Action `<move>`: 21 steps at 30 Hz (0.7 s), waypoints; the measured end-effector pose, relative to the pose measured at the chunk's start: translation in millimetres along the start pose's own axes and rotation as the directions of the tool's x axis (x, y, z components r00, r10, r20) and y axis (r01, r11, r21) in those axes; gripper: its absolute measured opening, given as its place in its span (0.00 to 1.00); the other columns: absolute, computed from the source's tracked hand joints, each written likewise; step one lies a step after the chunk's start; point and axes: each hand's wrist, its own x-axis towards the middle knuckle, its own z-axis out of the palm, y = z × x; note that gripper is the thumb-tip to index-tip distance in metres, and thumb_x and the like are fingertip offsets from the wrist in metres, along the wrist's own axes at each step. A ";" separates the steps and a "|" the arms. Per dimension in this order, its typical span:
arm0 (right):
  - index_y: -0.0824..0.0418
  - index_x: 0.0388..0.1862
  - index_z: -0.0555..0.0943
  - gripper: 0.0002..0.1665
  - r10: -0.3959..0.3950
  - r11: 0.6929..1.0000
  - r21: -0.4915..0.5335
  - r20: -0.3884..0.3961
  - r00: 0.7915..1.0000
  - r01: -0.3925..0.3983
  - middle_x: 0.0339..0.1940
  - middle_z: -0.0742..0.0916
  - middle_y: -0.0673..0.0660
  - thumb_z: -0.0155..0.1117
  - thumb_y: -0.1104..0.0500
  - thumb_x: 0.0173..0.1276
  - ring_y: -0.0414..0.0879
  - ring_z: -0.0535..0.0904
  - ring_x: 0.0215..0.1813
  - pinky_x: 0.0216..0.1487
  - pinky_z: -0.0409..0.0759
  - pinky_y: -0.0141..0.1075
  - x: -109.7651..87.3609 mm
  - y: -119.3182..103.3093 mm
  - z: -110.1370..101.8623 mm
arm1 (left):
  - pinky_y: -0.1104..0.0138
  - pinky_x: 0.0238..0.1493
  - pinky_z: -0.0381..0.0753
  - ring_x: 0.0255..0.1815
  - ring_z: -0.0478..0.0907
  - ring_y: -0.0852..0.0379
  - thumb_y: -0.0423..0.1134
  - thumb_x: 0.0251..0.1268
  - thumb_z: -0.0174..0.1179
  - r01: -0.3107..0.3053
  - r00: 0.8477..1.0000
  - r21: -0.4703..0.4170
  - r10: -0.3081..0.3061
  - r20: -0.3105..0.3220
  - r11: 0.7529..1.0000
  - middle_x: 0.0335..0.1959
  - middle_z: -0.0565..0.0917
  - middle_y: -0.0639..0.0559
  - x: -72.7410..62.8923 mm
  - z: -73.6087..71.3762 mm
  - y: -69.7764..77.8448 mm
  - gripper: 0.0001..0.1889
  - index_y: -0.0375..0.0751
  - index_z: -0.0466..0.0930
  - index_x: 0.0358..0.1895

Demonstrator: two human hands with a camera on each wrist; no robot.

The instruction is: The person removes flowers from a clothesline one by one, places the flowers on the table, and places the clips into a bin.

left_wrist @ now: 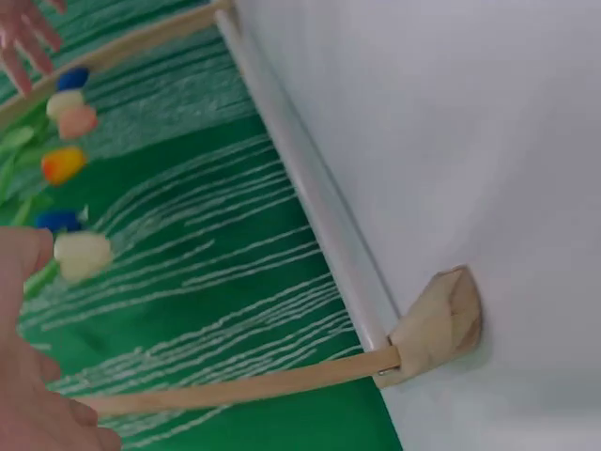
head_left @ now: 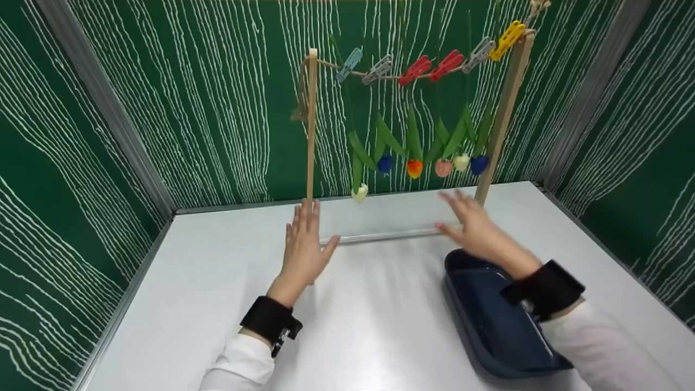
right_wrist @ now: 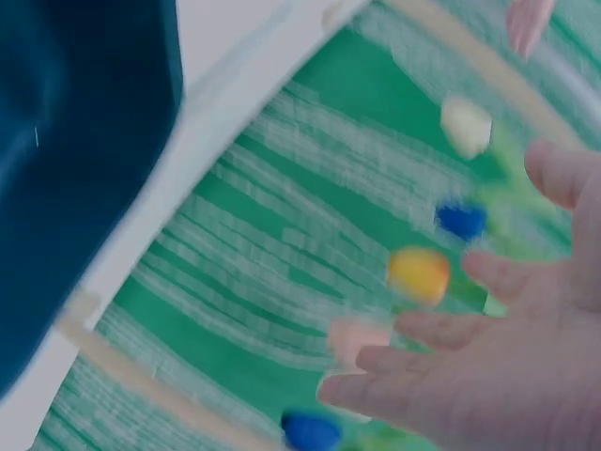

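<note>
Several artificial tulips hang upside down from a string between two wooden posts, each clipped by a clothespin. An orange tulip [head_left: 415, 168] hangs mid-row, a white tulip [head_left: 359, 192] lowest at the left, and a blue tulip [head_left: 479, 164] by the right post. Red [head_left: 447, 65] and yellow [head_left: 507, 41] clothespins grip the string. My left hand [head_left: 305, 247], fingers straight, is in front of the left post [head_left: 311, 130] and holds nothing. Fingers spread, my right hand [head_left: 478, 231] is raised near the right post [head_left: 505, 117], also without anything in it.
A dark blue basin [head_left: 488, 315] stands on the white table [head_left: 369, 315] beneath my right forearm. A white bar [head_left: 391, 235] joins the bases of the posts. Behind the frame rises a green wall with white wavy lines [head_left: 217, 108].
</note>
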 end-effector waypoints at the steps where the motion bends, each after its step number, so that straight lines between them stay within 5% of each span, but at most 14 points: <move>1: 0.61 0.75 0.50 0.44 0.015 1.000 0.013 -0.028 0.999 -0.014 0.74 0.48 0.73 0.56 0.46 0.70 0.72 0.42 0.72 0.63 0.44 0.69 3.4 1.9 -5.6 | 0.46 0.70 0.42 0.76 0.33 0.45 0.55 0.68 0.53 0.009 1.000 -0.020 -0.009 -0.007 1.000 0.76 0.37 0.42 3.1 -0.5 -0.9 0.43 0.42 0.38 0.76; 7: 0.60 0.77 0.36 0.49 0.196 0.972 0.169 -0.205 0.959 -0.162 0.75 0.43 0.70 0.53 0.48 0.72 0.67 0.39 0.74 0.69 0.40 0.61 35.5 25.0 -54.7 | 0.54 0.72 0.44 0.76 0.36 0.45 0.44 0.69 0.55 0.103 0.990 -0.227 -0.121 -0.067 0.969 0.76 0.39 0.39 32.7 2.8 -12.7 0.43 0.33 0.36 0.74; 16: 0.56 0.73 0.22 0.48 0.460 0.812 0.459 -0.124 0.879 -0.360 0.74 0.39 0.70 0.44 0.53 0.73 0.63 0.39 0.74 0.71 0.47 0.53 67.4 55.6 -60.6 | 0.56 0.69 0.55 0.73 0.49 0.44 0.40 0.70 0.54 0.178 0.963 -0.386 -0.241 -0.119 0.905 0.74 0.47 0.36 52.0 27.7 -26.1 0.40 0.33 0.37 0.74; 21: 0.61 0.74 0.27 0.45 0.474 0.775 0.523 -0.109 0.874 -0.355 0.74 0.45 0.71 0.42 0.62 0.70 0.61 0.42 0.74 0.71 0.51 0.50 74.6 72.4 -47.4 | 0.55 0.62 0.68 0.64 0.67 0.41 0.36 0.70 0.53 0.217 0.939 -0.383 -0.299 -0.168 0.898 0.65 0.66 0.34 56.2 39.4 -27.8 0.33 0.33 0.49 0.73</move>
